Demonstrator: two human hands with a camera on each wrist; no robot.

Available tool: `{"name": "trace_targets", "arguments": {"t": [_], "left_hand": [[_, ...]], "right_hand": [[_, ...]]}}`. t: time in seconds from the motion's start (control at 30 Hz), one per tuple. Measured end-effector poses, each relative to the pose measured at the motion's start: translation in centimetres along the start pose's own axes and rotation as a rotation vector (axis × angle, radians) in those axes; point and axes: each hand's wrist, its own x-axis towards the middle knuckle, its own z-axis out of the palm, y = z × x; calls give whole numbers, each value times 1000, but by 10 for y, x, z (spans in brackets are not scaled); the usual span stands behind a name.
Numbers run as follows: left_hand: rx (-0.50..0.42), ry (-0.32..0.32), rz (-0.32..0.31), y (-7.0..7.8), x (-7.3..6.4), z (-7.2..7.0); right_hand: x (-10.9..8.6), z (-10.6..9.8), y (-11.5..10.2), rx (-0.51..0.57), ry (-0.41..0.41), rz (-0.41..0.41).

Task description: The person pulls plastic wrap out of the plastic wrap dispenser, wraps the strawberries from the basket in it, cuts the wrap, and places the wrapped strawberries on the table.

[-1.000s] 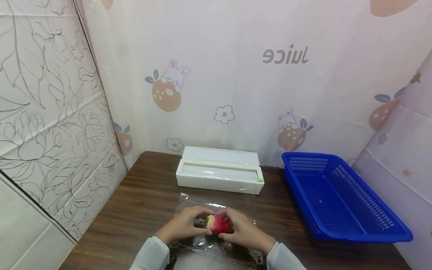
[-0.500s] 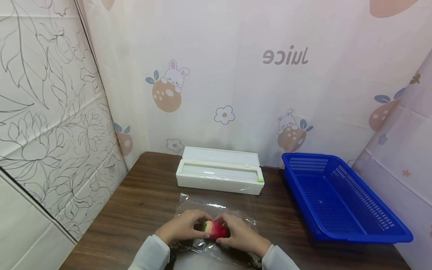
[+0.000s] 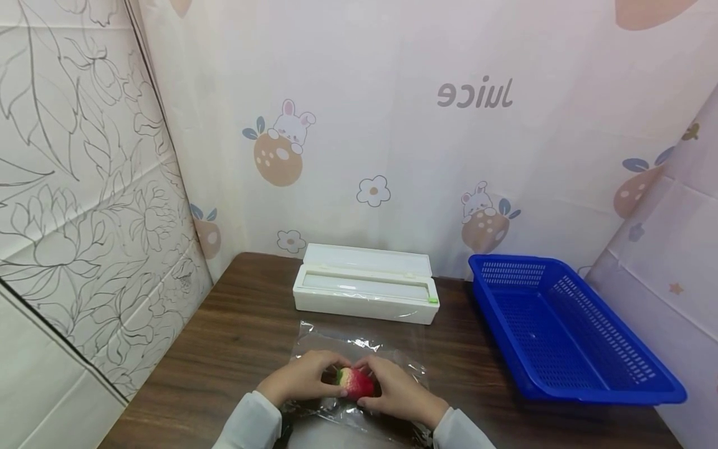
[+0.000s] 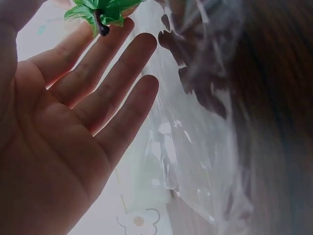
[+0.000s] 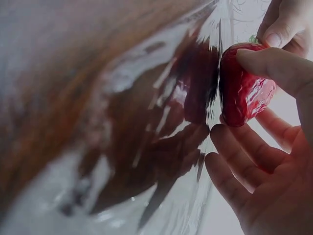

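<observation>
A red strawberry [image 3: 358, 383] with a pale yellow patch and green leaves is held between both hands over a sheet of clear plastic film [image 3: 331, 337]. My left hand [image 3: 305, 375] has thumb and fingertips at its leafy end. In the left wrist view the green leaf cap [image 4: 106, 12] and dark stem show at the top, above the spread lower fingers. My right hand [image 3: 399, 391] grips the red tip. From the right wrist, the thumb lies on top of the strawberry [image 5: 244, 88] and fingers support it from below. The film lies close under it, wrinkled and shiny.
Behind the film stands a white film dispenser box [image 3: 364, 305], its lid [image 3: 367, 258] raised and a green slider [image 3: 432, 300] at its right end. To the right is a blue perforated basket [image 3: 589, 394]. The brown wooden table [image 3: 241, 330] meets patterned curtains at the back.
Both hands and the strawberry have shifted slightly towards the person and down, mostly in the first half second. The strawberry stays between the hands; box, film and basket have not moved.
</observation>
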Motion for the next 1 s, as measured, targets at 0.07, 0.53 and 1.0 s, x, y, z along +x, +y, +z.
{"name": "trace_targets", "arguments": {"t": [0.07,0.53,1.0], "left_hand": [[-3,-5,-5,0,-1,0],[-19,-20,13,3,-4,-1],[2,-8,-25,2,-12,-7]], "right_hand": [[-1,0,-1,-10,-3,-1],[-4,-1,-6,-47,-18,9],[-10,-5,-5,-21,-9,1]]}}
